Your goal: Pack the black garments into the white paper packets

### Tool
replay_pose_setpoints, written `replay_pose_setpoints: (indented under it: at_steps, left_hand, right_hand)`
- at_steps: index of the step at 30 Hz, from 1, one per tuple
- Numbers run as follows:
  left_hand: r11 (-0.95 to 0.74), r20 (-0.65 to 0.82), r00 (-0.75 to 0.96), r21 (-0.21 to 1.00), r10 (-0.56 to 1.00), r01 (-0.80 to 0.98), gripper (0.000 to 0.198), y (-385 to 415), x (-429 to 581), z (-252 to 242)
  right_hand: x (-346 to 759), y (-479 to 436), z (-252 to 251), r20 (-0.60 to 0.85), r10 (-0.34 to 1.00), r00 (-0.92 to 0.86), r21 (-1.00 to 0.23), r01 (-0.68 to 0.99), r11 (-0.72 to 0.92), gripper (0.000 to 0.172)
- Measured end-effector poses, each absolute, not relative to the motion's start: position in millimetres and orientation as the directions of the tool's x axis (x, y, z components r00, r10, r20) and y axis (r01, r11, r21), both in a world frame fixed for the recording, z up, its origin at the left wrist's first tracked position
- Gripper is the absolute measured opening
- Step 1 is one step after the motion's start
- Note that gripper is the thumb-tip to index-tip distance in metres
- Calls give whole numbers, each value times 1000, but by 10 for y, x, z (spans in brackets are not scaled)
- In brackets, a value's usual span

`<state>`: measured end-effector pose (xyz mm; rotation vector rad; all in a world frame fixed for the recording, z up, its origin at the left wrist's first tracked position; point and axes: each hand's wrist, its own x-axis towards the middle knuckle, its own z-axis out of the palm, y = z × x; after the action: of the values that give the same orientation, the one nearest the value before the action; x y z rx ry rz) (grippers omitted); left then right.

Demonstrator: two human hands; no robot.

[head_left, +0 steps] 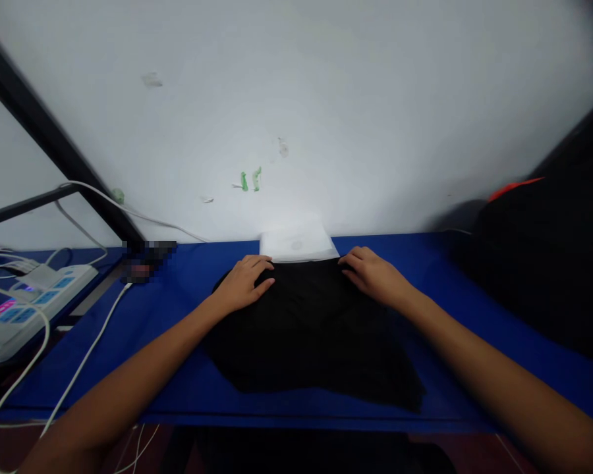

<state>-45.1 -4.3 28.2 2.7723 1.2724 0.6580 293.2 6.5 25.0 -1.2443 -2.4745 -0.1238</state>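
A piece of black fabric [311, 336] lies spread on the blue table [178, 368], its lower edge uneven and its exact kind too dark to tell. My left hand [244, 282] rests on its upper left corner, fingers stretched and thumb apart. On the upper right corner lies my right hand [373, 275], palm down, with fingertips slightly bent on the cloth and apart. Just behind the fabric's top edge, between both hands, is a flat white packet [298, 242] against the wall.
A white power strip [44, 309] with plugs and cables stands at the left. Near it lies a blurred dark object [148, 260] with a white cable [91, 349]. A large black bulky item [548, 263] with an orange edge fills the right side. A pale wall [326, 118] rises behind.
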Motion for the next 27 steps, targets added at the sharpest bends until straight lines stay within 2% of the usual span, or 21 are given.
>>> replay_pose_setpoints:
  at_steps: [4, 8, 15, 18, 21, 24, 27]
  left_hand:
    - [-696, 367, 609, 182, 703, 695, 24, -95, -434, 348]
    - [-680, 317, 610, 196, 726, 707, 32, -105, -448, 354]
    - [-679, 255, 631, 221, 733, 700, 35, -87, -496, 318]
    - [-684, 279, 625, 266, 729, 680, 35, -127, -522, 383]
    - [-684, 337, 596, 362, 729, 633, 29, -217, -558, 540]
    - [-688, 368, 586, 480, 722, 545, 21, -355, -583, 767]
    - [-677, 223, 700, 560, 678, 477, 19, -497, -577, 966]
  right_hand:
    - [2927, 14, 338, 356, 764, -539, -164, 768, 619, 19]
    - [2931, -39, 446, 329, 769, -548, -244, 737, 630, 16]
    - [2951, -25, 435, 320, 770, -552, -275, 724, 633, 15]
    - [2995, -13, 455, 337, 767, -546, -295, 712, 637, 14]
    - [3056, -57, 584, 331, 758, -561, -392, 649, 652, 12]
    - [3108, -179, 799, 208, 759, -617, -542, 573, 615, 13]
    - [3119, -321, 967, -3, 706, -709, -649, 538, 537, 17]
